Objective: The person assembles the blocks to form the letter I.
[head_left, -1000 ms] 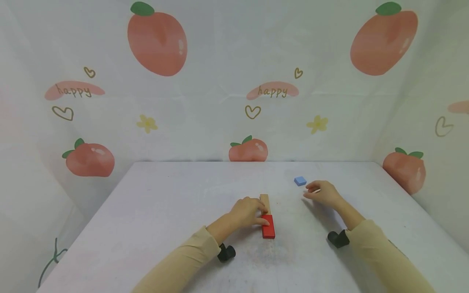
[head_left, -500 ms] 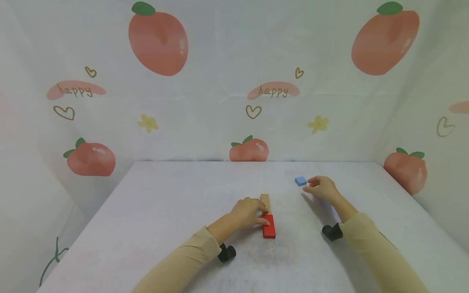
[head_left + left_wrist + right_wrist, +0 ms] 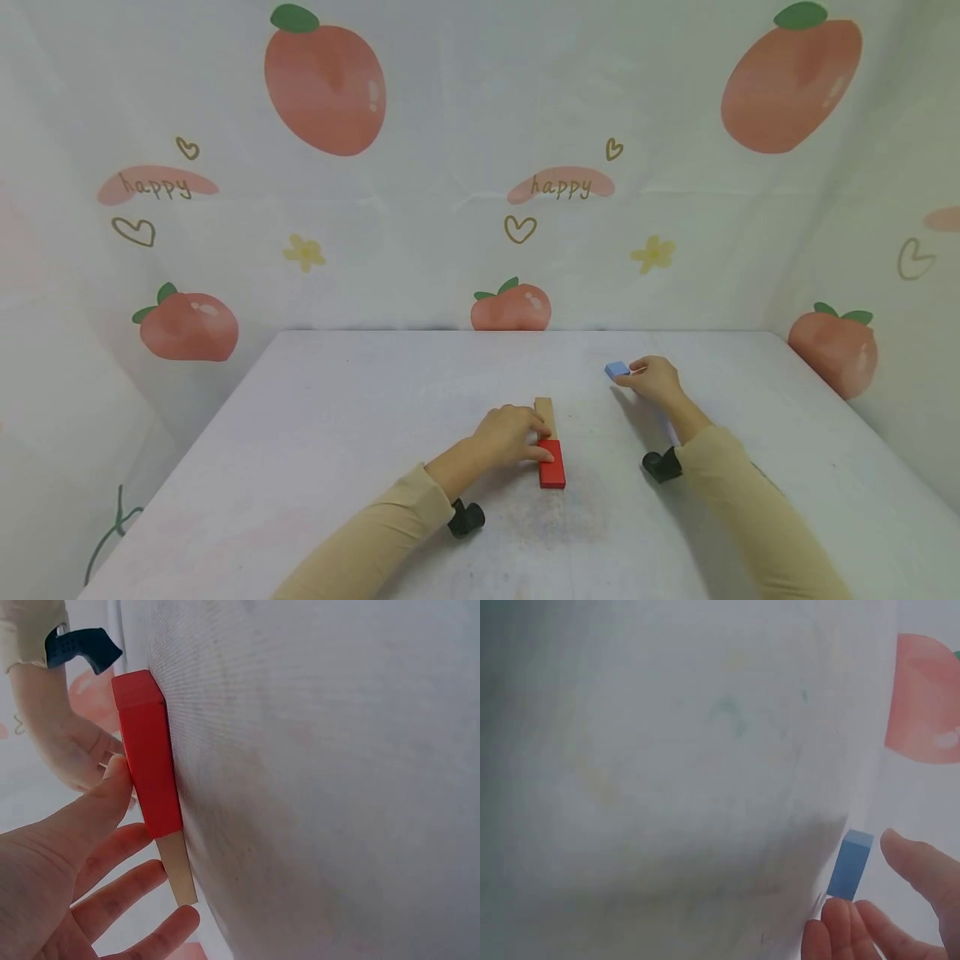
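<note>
The left hand (image 3: 504, 435) has its fingers (image 3: 120, 895) spread apart; its thumb tip touches the red block (image 3: 552, 475), and other fingertips lie by the wooden block (image 3: 545, 408), which runs on from the red block's far end. The right hand (image 3: 655, 381) has its fingers (image 3: 840, 930) parted around the blue block (image 3: 616, 369): the fingertips are at one end of it, whether in contact cannot be told, and the right wrist view shows a gap between thumb and block. The white tabletop (image 3: 390, 400) lies beneath the fingers. Behind them, at each beige cuff, is a black device (image 3: 467, 519). Beyond the fingers stands a peach-printed backdrop (image 3: 442, 167).
</note>
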The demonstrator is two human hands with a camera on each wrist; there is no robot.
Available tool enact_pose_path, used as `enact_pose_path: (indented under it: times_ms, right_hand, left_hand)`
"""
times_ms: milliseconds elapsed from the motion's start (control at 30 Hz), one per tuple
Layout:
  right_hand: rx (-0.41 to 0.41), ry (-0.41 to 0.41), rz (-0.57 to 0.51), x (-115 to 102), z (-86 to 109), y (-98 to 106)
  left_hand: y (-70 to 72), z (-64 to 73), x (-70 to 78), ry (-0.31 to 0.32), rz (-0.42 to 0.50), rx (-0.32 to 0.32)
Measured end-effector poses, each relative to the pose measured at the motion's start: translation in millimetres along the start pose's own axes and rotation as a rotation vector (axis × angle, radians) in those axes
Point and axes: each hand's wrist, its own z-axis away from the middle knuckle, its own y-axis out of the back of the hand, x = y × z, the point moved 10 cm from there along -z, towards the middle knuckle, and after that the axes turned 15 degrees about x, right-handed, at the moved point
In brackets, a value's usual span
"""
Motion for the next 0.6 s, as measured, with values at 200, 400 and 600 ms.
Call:
enact_pose_path:
  times_ms: [200,400,600]
  right_hand:
    - [0.005,-0.034,-0.006,1.5,-3.3,-2.2]
    - [0.001,-0.064,0.003,2.6,-4.5,-4.2]
    - [0.007,-0.077,0.031,2.9,-6.3,-4.1]
  left_hand:
    - [-1.4,-0.8,-0.2,0.001,-0.006,-0.004]
    - [-2.3,-1.0,-1.7,0.014,-0.005,-0.004]
    - [-1.8,-1.2,-1.4,0.005,-0.005,0.001]
